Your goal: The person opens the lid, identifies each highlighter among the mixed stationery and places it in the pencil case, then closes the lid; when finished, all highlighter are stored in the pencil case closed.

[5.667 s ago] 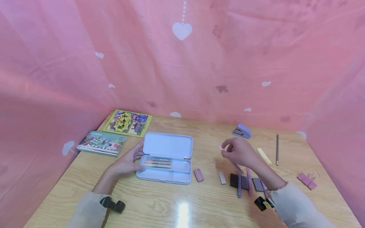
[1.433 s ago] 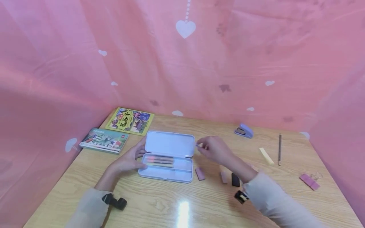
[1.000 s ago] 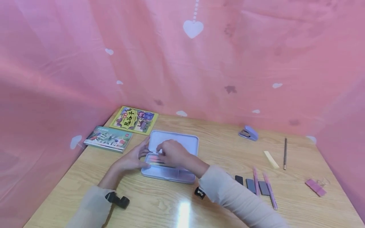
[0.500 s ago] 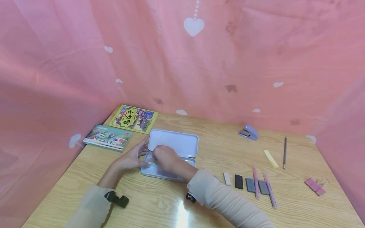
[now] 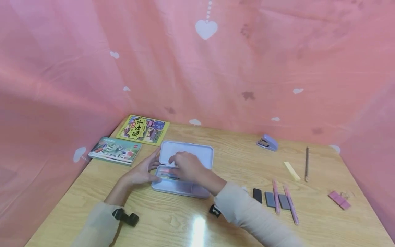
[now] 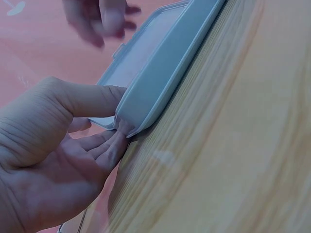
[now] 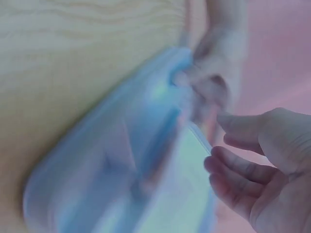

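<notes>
A light-blue pencil case (image 5: 172,187) lies with its lid up in the middle of the table. My left hand (image 5: 142,172) grips its left end; in the left wrist view the thumb lies on the case's wall and the fingers reach under its corner. My right hand (image 5: 188,167) hovers, blurred, over the back compartment and covers part of the lid. Nothing shows between its parted thumb and fingers in the right wrist view. Several pens (image 5: 166,172) lie in that compartment, partly hidden by the hand.
Two pinkish-purple pens (image 5: 276,197) lie across grey blocks (image 5: 284,201), beside a black block (image 5: 257,196). Farther right are a purple stapler (image 5: 267,142), a yellow strip (image 5: 291,171), a pencil (image 5: 307,164) and pink clips (image 5: 339,200). Two books (image 5: 115,150) lie at the back left.
My right hand has carried a slim pen from the right side into the case, then lifted off it slightly. Fewer pens lie across the blocks. My left hand has stayed on the case.
</notes>
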`<state>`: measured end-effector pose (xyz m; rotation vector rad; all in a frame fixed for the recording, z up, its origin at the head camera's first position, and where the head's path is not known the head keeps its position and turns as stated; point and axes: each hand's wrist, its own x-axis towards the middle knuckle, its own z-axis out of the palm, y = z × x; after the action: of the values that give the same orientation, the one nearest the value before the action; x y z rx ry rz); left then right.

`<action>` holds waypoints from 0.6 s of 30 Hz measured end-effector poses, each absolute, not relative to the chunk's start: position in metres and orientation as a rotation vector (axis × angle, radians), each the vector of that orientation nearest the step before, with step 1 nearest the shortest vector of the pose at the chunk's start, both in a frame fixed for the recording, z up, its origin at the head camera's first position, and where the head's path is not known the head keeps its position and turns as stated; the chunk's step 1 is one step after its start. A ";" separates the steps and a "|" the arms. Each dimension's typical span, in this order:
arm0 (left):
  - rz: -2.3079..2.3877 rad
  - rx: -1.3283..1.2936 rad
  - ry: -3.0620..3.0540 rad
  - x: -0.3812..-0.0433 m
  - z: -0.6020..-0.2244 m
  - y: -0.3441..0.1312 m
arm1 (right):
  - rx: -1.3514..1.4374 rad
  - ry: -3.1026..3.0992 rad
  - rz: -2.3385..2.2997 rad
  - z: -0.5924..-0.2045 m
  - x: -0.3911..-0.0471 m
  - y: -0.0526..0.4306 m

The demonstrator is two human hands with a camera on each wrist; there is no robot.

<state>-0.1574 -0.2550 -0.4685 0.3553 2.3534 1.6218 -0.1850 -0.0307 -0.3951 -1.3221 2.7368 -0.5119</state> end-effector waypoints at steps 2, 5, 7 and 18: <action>1.620 0.356 2.366 -0.158 -0.469 -0.255 | -1.302 2.773 -0.533 -0.386 -0.185 -0.011; 1.619 0.365 2.374 -0.157 -0.471 -0.254 | -1.262 2.831 -0.587 -0.376 -0.185 0.029; 1.619 0.366 2.375 -0.156 -0.472 -0.255 | -1.204 2.868 -0.612 -0.372 -0.184 0.060; 1.640 0.370 2.362 -0.157 -0.470 -0.254 | -0.761 3.039 -0.559 -0.372 -0.178 0.224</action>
<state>-0.1570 -0.2535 -0.4697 0.3704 2.3621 1.6402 -0.1779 0.2245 -0.3718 -0.7609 3.0394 -0.5592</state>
